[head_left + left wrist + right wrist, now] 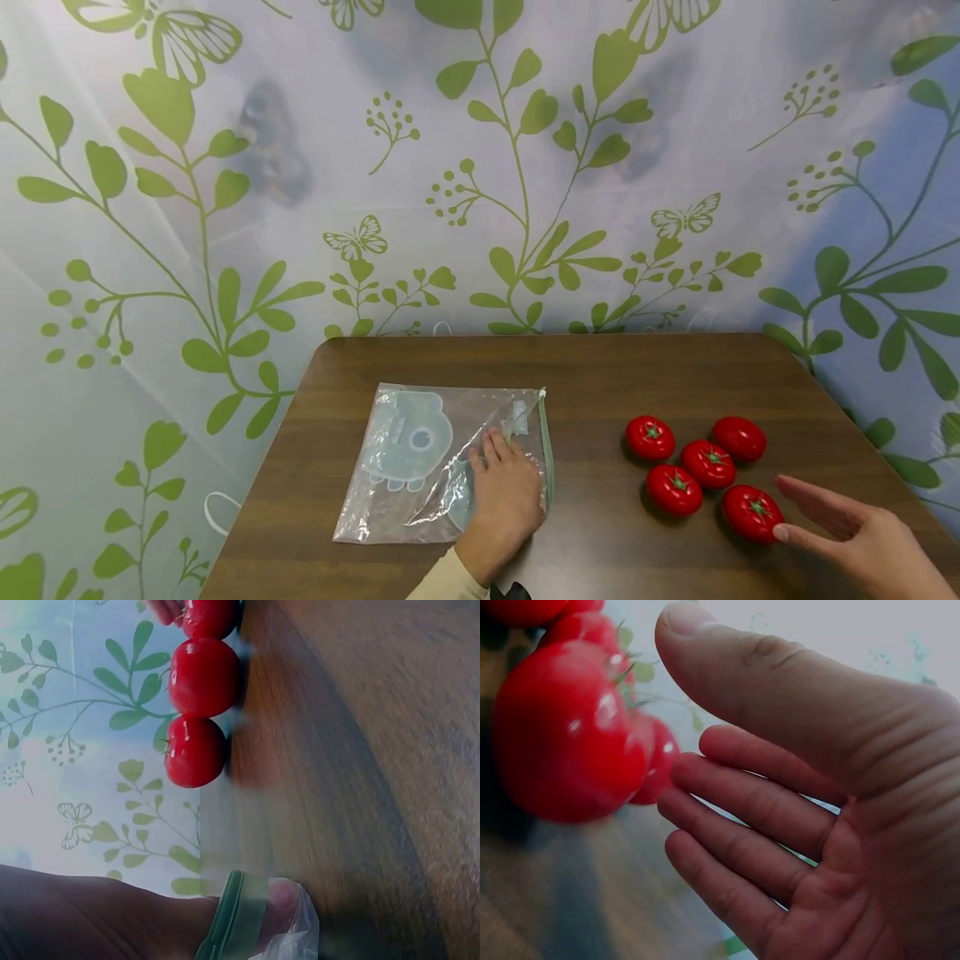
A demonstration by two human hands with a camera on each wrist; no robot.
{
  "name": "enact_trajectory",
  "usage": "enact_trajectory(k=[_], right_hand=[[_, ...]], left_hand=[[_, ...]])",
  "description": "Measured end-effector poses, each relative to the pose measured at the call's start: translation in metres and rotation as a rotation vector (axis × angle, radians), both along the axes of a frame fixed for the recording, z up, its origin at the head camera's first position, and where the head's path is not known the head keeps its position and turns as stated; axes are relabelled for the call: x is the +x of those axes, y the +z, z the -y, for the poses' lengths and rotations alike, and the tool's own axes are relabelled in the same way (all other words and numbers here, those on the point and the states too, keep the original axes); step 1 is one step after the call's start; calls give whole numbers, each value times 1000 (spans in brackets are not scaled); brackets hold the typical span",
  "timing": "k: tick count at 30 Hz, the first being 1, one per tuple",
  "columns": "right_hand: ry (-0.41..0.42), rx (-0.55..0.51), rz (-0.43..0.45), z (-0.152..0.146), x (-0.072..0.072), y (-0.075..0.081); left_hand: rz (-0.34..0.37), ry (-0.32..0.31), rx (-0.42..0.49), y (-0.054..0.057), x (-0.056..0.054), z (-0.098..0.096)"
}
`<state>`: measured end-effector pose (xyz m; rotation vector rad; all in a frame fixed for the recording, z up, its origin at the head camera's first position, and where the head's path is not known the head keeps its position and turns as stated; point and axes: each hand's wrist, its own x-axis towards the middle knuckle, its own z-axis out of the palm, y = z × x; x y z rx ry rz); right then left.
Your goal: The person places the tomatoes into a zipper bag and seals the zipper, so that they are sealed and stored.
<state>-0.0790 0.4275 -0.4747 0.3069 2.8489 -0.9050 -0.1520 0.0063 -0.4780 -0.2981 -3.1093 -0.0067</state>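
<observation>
A clear zip bag [420, 517] with a pale blue cartoon print lies flat on the table, its green zip strip [547, 450] on the right side. My left hand [504, 487] lies over the bag's right part, fingers extended on the plastic. In the left wrist view, the left thumb [283, 894] shows through clear film behind the green strip, so the hand pinches the bag's edge. Several glossy red tomatoes sit to the right. My right hand [862, 529] is beside the nearest tomato [752, 514], thumb and fingers spread apart, not wrapped around it.
Four-sided brown wooden table [585, 367] with rounded far corners stands against a leaf-and-butterfly curtain [510, 208]. Other tomatoes cluster close together: one at the back left [650, 438], another at the back right [739, 439]. A white loop [217, 512] hangs by the table's left edge.
</observation>
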Motion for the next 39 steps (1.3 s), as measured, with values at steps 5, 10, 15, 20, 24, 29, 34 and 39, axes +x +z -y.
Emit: enact_trajectory(k=[5,10,15,20,24,29,34,39], right_hand=[[-17,-89,16,-2,0,-11],[-8,-106,25,-1,0,-20],[-9,-69,25,2,-1,-26],[-6,-58,5,4,-2,-30],[-11,-73,-1,5,-1,-31],[-26,-101,-17,7,0,-33],[-65,-120,-4,5,2,-33],[-147,-115,29,3,6,-26]], left_hand=[[-3,-1,-16,2,-3,2],[2,-3,-37,4,-4,4],[18,-7,-38,6,-6,6],[40,-4,-34,8,-5,9],[37,6,-16,7,-6,12],[22,7,8,6,-6,15],[32,-1,0,5,-4,18],[55,2,-5,3,-3,22]])
